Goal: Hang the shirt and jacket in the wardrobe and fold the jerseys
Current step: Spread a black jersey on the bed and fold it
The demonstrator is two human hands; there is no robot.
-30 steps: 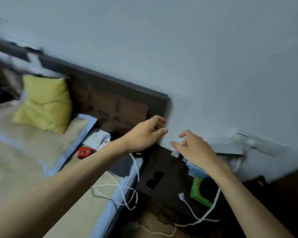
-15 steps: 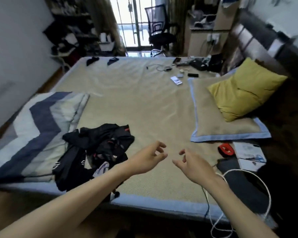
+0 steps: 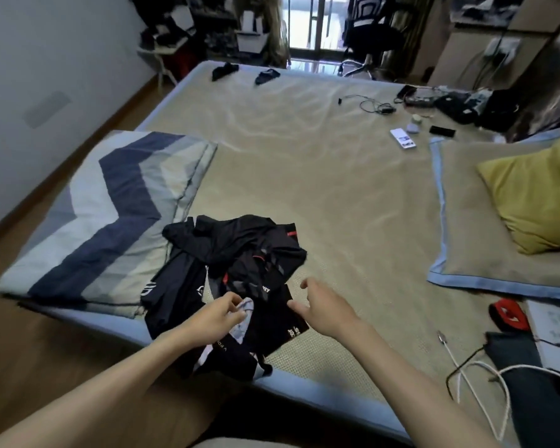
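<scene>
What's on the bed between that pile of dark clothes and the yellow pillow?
In the head view, only bare tan mat separates the dark clothes from the flat pillow under the yellow pillow.

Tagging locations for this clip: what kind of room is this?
A bedroom, most likely in a home: a wide bed with a yellow pillow and folded striped blanket, with dark clothes piled on it.

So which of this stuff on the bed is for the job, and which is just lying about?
For the job: clothes pile, left hand, right hand.
Lying about: quilt, yellow pillow, phone, white cable, red thing.
</scene>
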